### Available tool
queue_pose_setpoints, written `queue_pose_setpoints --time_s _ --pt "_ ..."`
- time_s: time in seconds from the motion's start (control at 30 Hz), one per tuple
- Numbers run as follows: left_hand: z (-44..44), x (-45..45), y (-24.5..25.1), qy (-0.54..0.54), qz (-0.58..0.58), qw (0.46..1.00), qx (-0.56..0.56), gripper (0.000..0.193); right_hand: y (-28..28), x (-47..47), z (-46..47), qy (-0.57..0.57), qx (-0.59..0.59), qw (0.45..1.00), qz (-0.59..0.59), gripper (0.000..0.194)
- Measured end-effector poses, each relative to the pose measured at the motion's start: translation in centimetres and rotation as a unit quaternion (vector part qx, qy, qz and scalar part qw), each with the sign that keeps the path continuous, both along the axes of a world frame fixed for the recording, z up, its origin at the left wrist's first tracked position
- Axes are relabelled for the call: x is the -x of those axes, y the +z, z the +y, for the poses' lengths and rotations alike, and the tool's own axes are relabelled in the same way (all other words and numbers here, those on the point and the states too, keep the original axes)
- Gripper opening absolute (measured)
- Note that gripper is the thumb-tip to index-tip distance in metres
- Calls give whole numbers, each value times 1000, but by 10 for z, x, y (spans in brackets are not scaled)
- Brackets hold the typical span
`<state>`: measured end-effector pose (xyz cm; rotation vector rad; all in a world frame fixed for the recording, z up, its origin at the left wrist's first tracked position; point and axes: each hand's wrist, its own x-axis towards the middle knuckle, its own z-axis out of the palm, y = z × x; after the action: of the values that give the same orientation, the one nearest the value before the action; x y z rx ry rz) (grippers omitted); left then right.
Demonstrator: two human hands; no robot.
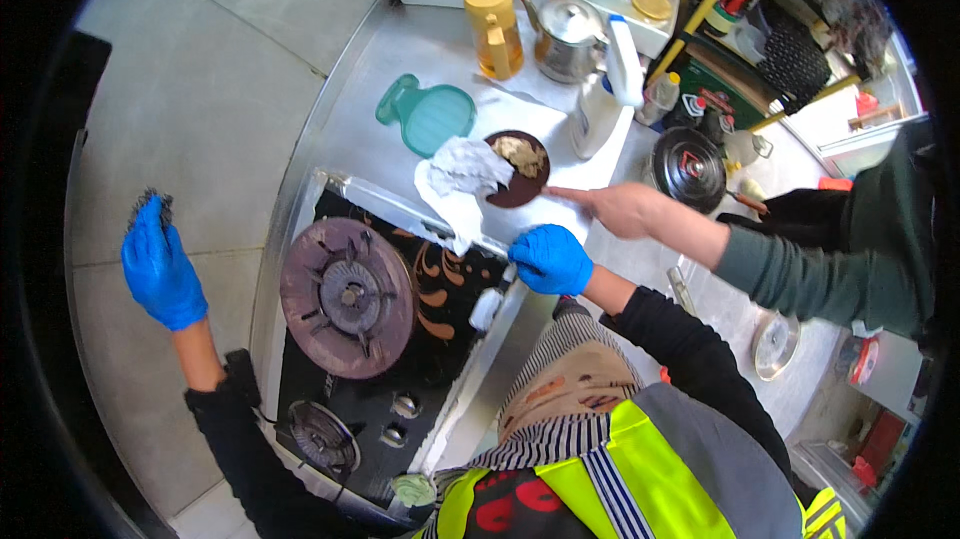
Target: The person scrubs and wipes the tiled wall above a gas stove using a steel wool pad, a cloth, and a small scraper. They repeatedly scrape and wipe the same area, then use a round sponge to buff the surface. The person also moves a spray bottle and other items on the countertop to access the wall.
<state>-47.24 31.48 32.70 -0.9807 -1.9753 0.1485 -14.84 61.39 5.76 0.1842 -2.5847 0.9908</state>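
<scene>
My left hand, in a blue glove, presses a dark steel-wool scrubber to the tiled wall. Its fingers are closed around the scrubber and hide part of it. My right hand, also gloved in blue, is curled up at the front edge of the counter, with nothing visible in it. Between my arms lies a black glass gas stove with a large round burner. Behind my right hand are a crumpled white cloth and a brown bowl holding a tan wad.
Another person's hand reaches in from the right, a finger at the bowl. Around it stand a white bottle, a steel kettle, a yellow-lidded pitcher and a lidded pan. A green plastic item lies near the wall.
</scene>
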Motion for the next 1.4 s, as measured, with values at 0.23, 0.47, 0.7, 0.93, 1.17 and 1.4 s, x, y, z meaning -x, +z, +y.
queue_pose_setpoints --time_s 0.23,0.47,0.7,0.93,1.17,1.4 --pt "-36 -173 -7 76 -106 974 -188 38 23 -49 -42 2 -6 999 -44 15" --pt "-77 -250 -15 97 -173 917 -346 28 39 -77 -80 -9 13 999 -43 13" --pt "-95 -273 -8 78 -165 903 -389 25 43 -86 -92 -5 -11 999 -32 12" --pt "-89 -284 -4 69 -143 904 -398 23 48 -96 -88 -19 9 1000 -12 9" --pt "-85 -287 -3 76 -133 903 -401 22 47 -106 -81 -21 -5 1000 -19 10" --pt "-83 -291 -3 85 -132 902 -403 23 44 -106 -79 -13 -2 1000 -19 10"
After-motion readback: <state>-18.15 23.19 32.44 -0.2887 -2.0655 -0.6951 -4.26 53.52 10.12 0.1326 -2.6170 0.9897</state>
